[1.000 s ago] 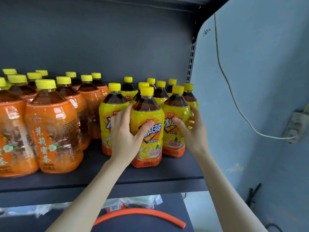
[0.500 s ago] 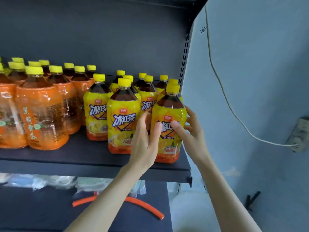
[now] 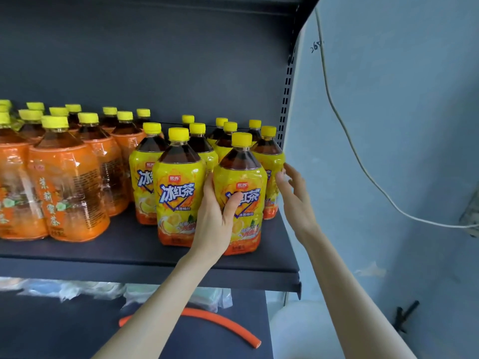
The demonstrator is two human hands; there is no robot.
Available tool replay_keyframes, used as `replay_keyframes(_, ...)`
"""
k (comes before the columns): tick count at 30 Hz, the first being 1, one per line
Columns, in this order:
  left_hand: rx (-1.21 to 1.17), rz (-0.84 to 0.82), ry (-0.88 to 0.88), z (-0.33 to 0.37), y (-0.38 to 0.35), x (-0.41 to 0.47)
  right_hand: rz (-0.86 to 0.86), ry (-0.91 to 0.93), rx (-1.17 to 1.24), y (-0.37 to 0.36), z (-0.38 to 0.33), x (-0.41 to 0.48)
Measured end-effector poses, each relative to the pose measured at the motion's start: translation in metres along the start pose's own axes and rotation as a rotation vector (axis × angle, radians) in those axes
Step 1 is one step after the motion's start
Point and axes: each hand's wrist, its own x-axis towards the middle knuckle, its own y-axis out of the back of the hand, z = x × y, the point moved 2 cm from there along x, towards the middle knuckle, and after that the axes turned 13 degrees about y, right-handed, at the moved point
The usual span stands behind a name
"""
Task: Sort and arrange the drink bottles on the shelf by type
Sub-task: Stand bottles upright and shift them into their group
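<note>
Where the dark grey shelf [image 3: 124, 251] meets its perforated upright [image 3: 286, 99] on the right, a pale blue wall [image 3: 401, 125] fills the remaining view. Beneath sits a lower shelf [image 3: 51, 330], equally dark.

The shelf carries two blocks of drink bottles, all upright and yellow-capped, with dark liquid visible at the shoulders. Left block: orange-label bottles [image 3: 67, 187], several rows deep, running out of frame at the left edge. Right block: yellow-label bottles [image 3: 178, 187] with blue-and-white lettering, in rows reaching back toward the rear panel; the rightmost stand just beside the upright. A narrow gap separates the two blocks at the front.

The front-right bottle [image 3: 243, 177] of the yellow block stands near the shelf lip, base on the board, just beside its front neighbour. The left hand [image 3: 215, 224] grips this bottle low on its left side: thumb curled across the label face, fingers wrapped behind, between it and the neighbour. The right hand [image 3: 295, 200] is open, fingers straight and slightly spread, at the right flank of the yellow block, next to the bottle behind the gripped one. Contact with that bottle cannot be judged.

A white cable [image 3: 344, 125] hangs down the wall. On the lower shelf, clear plastic bags [image 3: 90, 288] lie at the back and a curved orange hose [image 3: 225, 325] in front.
</note>
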Motion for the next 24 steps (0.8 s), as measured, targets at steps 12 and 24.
replay_keyframes(12, 0.035, 0.134, 0.027, -0.01, 0.006, 0.005, -0.018, -0.087, 0.089, -0.003, 0.04, 0.044)
replay_keyframes(24, 0.01, 0.154, 0.02, -0.014, 0.0, 0.003, -0.105, -0.066, 0.137, -0.006, 0.052, 0.059)
